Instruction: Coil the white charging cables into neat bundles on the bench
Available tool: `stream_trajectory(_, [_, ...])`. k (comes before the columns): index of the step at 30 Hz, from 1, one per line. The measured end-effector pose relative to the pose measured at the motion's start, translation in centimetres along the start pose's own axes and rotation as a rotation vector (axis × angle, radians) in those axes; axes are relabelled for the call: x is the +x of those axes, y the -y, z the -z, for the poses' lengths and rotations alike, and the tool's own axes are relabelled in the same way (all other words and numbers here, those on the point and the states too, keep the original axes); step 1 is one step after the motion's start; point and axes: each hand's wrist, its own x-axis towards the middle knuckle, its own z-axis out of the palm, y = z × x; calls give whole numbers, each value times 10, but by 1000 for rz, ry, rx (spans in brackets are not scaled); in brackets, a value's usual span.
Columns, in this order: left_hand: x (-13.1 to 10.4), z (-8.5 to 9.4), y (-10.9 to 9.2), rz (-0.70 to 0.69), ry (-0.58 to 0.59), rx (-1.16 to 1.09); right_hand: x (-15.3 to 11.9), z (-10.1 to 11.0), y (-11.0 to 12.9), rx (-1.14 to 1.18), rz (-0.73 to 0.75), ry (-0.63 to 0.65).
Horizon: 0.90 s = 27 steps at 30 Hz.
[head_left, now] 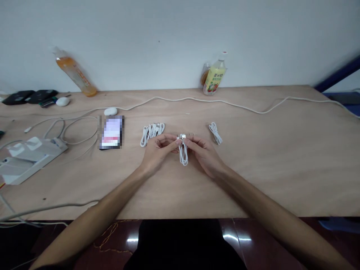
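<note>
A coiled white cable (183, 154) with a silver USB plug hangs between my two hands, above the middle of the wooden table (180, 195). The fingers of my left hand (159, 150) pinch its left side, and my right hand (204, 152) holds it from the right near the plug. Just behind my left hand lie several bundled white cables (152, 131) side by side. Another coiled white cable (215, 133) rests on the table, beyond my right hand and to its right.
A phone (111, 132) and white case (110, 111) lie left. Farther left is a power strip (33, 159) with loose cords. An orange bottle (75, 76) and a yellow-labelled bottle (215, 77) stand by the wall. A long white cord (191, 99) crosses the table's back.
</note>
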Motion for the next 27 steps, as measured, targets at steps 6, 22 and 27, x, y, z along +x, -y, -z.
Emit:
stream_trajectory(6, [0, 0, 1, 7, -5, -14, -1, -1, 1, -10, 19, 0])
stream_trajectory(22, [3, 3, 3, 82, -47, -217, 0, 4, 8, 25, 6, 97])
stream_trajectory(27, [3, 4, 0, 88, -46, -237, 0, 3, 7, 6, 23, 124])
